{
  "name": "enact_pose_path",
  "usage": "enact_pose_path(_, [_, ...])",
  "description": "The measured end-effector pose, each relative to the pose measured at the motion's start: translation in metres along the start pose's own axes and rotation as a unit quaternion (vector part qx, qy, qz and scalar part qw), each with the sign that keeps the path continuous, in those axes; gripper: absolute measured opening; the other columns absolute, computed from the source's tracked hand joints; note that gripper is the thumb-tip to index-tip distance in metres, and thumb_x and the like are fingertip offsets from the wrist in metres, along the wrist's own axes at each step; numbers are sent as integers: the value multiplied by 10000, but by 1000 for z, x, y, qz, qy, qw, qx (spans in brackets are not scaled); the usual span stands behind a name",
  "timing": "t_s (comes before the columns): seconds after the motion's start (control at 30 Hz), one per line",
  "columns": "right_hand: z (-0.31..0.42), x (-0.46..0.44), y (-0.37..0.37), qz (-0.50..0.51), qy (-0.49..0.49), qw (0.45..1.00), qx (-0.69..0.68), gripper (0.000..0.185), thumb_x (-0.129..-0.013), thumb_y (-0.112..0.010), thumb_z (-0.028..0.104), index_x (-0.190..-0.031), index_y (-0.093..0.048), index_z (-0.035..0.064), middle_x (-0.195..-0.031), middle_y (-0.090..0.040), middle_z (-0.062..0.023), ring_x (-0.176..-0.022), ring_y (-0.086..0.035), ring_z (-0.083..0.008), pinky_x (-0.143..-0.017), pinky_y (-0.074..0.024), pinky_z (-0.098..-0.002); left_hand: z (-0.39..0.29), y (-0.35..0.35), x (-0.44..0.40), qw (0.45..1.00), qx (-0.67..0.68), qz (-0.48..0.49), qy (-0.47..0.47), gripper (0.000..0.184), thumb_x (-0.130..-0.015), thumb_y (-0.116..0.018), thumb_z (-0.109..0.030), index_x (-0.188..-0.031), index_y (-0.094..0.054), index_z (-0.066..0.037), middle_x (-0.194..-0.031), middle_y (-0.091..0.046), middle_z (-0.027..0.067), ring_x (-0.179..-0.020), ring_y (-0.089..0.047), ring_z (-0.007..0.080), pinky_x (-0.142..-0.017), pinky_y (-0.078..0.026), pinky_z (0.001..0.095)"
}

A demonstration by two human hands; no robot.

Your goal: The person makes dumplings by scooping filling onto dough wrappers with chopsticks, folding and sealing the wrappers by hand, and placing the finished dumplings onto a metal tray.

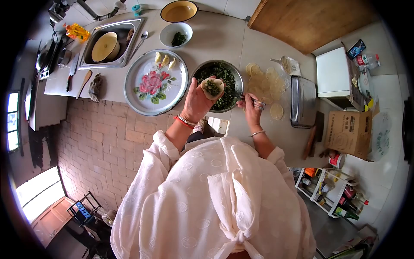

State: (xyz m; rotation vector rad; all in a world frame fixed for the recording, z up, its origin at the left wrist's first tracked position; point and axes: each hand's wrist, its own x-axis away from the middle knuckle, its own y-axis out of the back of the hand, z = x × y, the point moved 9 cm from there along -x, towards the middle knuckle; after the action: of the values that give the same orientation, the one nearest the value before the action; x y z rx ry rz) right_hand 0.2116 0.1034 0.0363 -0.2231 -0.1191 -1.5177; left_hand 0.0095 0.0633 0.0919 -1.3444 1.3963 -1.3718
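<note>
My left hand [196, 103] cups a round dumpling wrapper [219, 89] with chopped green filling in its middle. Just right of it, my right hand [252, 110] grips a slim metal utensil [238, 96], its tip at the right rim of the filling bowl; its exact kind is unclear. That metal bowl [236, 71] holds chopped greens and sits partly behind my left hand. On the left, a flowered enamel tray [133, 73] carries several folded dumplings [165, 60] near its far edge. Flat round wrappers [267, 84] lie overlapping on the counter to the right of the bowl.
A white bowl [183, 30] with some greens and a yellowish basin [179, 11] stand at the back. Farther left are a sink [137, 32], a spoon [144, 35] and a knife [72, 71]. A metal lidded box [303, 101] and a carton [348, 131] are at right.
</note>
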Motion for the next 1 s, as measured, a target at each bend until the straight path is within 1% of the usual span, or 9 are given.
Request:
enact_pose_path(0.2, [-27, 2, 21, -91, -73, 989, -94, 257, -937, -643, 279, -924, -636, 22, -721, -646, -81, -485, -584, -124, -456, -480, -247, 5, -24, -1, 998, 53, -14, -8, 713, -979, -386, -586, -1334, -450, 29, -1335, -515, 197, -1311, -441, 342, -1148, -312, 473])
enact_pose_path(0.3, [-33, 13, 15, -55, -165, 976, -129, 258, -924, -660, 301, -852, -620, 56, -655, -606, -40, -443, -524, -104, -431, -429, -234, 8, -36, -3, 999, 50, -8, -17, 715, -967, -407, -596, -1313, -457, 27, -1330, -510, 191, -1314, -433, 338, -1151, -311, 469])
enact_pose_path(0.4, [-46, 29, 21, 74, -271, 959, 37, 277, -879, -716, 298, -842, -611, 45, -699, -632, -37, -472, -556, -131, -430, -442, -284, 11, -39, -7, 998, 59, 11, -23, 711, -966, -415, -592, -1313, -448, 27, -1352, -488, 192, -1322, -423, 338, -1158, -301, 469])
enact_pose_path(0.5, [16, 48, 6, 52, -25, 982, 181, 228, -856, -736, 218, -856, -608, 30, -667, -605, -4, -540, -585, -125, -475, -460, -291, 16, -42, -10, 999, 39, 2, -36, 731, -967, -388, -607, -1326, -435, 28, -1361, -482, 195, -1318, -426, 337, -1156, -299, 473])
enact_pose_path(0.53, [70, 61, -18, 56, 151, 956, 246, 173, -847, -721, 134, -933, -609, 35, -728, -608, -31, -597, -618, -158, -529, -482, -295, 19, -43, -9, 999, 27, -7, -38, 741, -967, -375, -615, -1331, -429, 28, -1364, -480, 196, -1315, -429, 337, -1155, -299, 474])
enact_pose_path(0.63, [145, 87, -64, 84, 353, 875, 320, 198, -844, -704, 107, -1010, -609, 56, -824, -607, -65, -634, -634, -205, -565, -502, -318, 36, -54, -9, 1000, -1, -5, -22, 707, -961, -359, -644, -1302, -462, -32, -1304, -537, 146, -1231, -499, 307, -1106, -347, 467])
enact_pose_path(0.73, [162, 90, -80, 54, 438, 797, 413, 185, -816, -719, 79, -969, -618, 52, -857, -595, -71, -668, -633, -241, -577, -514, -353, 47, -65, -5, 999, -39, 30, 7, 742, -963, -314, -659, -1388, -401, -57, -1369, -496, 154, -1252, -477, 306, -1103, -339, 432])
enact_pose_path(0.93, [164, 91, -86, 67, 479, 730, 483, 140, -816, -701, 114, -874, -578, 80, -826, -600, -58, -666, -629, -247, -565, -499, -374, 51, -62, 0, 998, -57, 18, -14, 688, -985, -310, -613, -1391, -413, -67, -1379, -499, 158, -1268, -470, 303, -1108, -334, 428])
enact_pose_path(1.0, [169, 88, -80, 54, 463, 772, 433, 139, -808, -703, 110, -859, -577, 77, -788, -600, -71, -642, -629, -264, -557, -502, -382, 53, -61, 2, 998, -66, 15, -7, 620, -1003, -337, -548, -1385, -423, -67, -1367, -512, 147, -1263, -478, 289, -1107, -338, 421])
